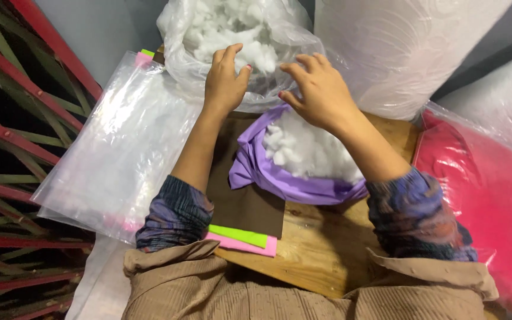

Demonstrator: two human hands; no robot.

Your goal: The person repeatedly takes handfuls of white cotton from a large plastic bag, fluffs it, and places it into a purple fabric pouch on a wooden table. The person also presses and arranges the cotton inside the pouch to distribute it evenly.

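White fluffy stuffing (232, 26) is being reached for inside a clear, crinkled plastic bag (179, 65) at the far edge of the wooden table (327, 243). The left hand (225, 80) rests at the bag's mouth with its grip loosely curled and the fingers slightly spread; nothing is seen pinched in it. The right hand (321, 89) hovers just beside it, over a purple fabric cover (256, 166) already partly filled with white stuffing (309, 151), its grip spread and empty.

For this step to be done well, a modest tuft is best pulled loose with both hands, so that it is teased apart rather than packed in as a lump. The cover's opening should be kept wide and facing up, near the bag. The brown sheet (247, 204) under the cover, with green and pink sheets (244, 240) beneath, is best left flat.
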